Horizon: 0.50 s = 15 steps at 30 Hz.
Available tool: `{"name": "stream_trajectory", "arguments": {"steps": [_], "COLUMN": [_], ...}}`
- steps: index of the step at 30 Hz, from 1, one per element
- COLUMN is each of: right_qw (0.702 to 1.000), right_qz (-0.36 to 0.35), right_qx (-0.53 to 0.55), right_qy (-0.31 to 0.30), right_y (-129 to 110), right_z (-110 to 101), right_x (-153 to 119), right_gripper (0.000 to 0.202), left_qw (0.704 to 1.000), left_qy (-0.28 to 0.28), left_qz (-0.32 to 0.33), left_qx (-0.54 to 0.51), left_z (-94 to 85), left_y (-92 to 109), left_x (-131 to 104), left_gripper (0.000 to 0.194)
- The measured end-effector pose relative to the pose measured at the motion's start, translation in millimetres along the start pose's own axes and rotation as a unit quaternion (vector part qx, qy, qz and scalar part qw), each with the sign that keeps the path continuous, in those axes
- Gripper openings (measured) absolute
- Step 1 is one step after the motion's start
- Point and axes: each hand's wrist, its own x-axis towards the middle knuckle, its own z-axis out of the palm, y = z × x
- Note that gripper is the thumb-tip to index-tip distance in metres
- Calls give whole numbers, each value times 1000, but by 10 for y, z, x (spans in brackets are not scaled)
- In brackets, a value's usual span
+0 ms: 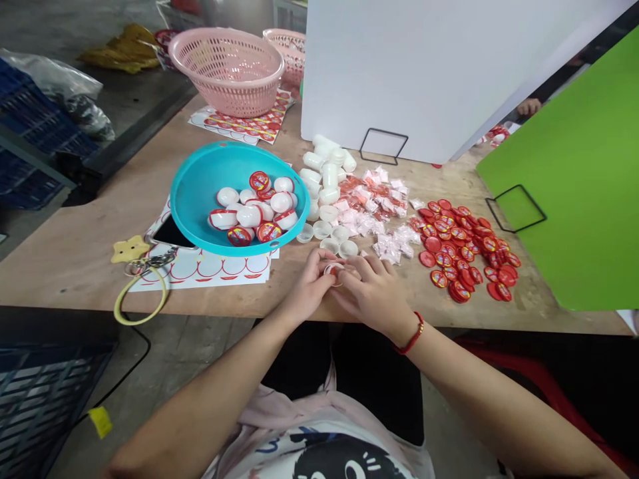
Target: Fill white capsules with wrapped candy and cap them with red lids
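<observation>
Near the table's front edge, my left hand (310,287) is closed around a small translucent cup (333,269) with something reddish in it. My right hand (375,290) meets it from the right, fingers bent over the same cup; what its fingertips pinch is hidden. Just beyond are translucent cups (340,233) and small pink and white packets (394,243). Red lids (449,250) with printed labels lie in a pile to the right. On the left, a teal basin (200,179) holds several white capsules with red lids.
Pink baskets (227,63) stand at the back left. A phone (172,233), a yellow ring keychain (118,303) and sticker sheets (200,269) lie around the basin. White (399,73) and green (579,179) boards rise behind and right. Another person's hand (528,106) shows between them.
</observation>
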Motion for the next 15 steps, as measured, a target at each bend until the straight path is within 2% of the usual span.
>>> {"name": "stream_trajectory", "arguments": {"steps": [4,6,8,10,12,13,15], "right_qw": [1000,998,992,973,950,936,918], "right_qz": [4,7,75,212,312,335,350], "right_qx": [5,37,59,43,-8,-19,-22], "right_qy": [10,41,79,82,-32,-103,-185], "right_y": [-43,83,373,795,1242,1438,1724], "right_z": [-24,-52,-88,-116,-117,-104,-54], "right_x": [-54,-130,-249,-396,-536,-592,-659], "right_gripper": [26,27,26,27,34,40,48], "left_qw": [1000,999,998,996,995,994,994], "left_qy": [-3,4,10,9,2,-1,3], "left_qz": [12,14,16,22,28,31,43], "left_qx": [29,47,66,86,99,103,103], "left_z": [-15,-14,-12,-10,-7,-3,6], "left_y": [-28,-34,-33,-34,-39,-44,-57], "left_x": [-2,-1,1,4,11,16,28], "left_gripper": [19,18,18,17,16,16,18]}}
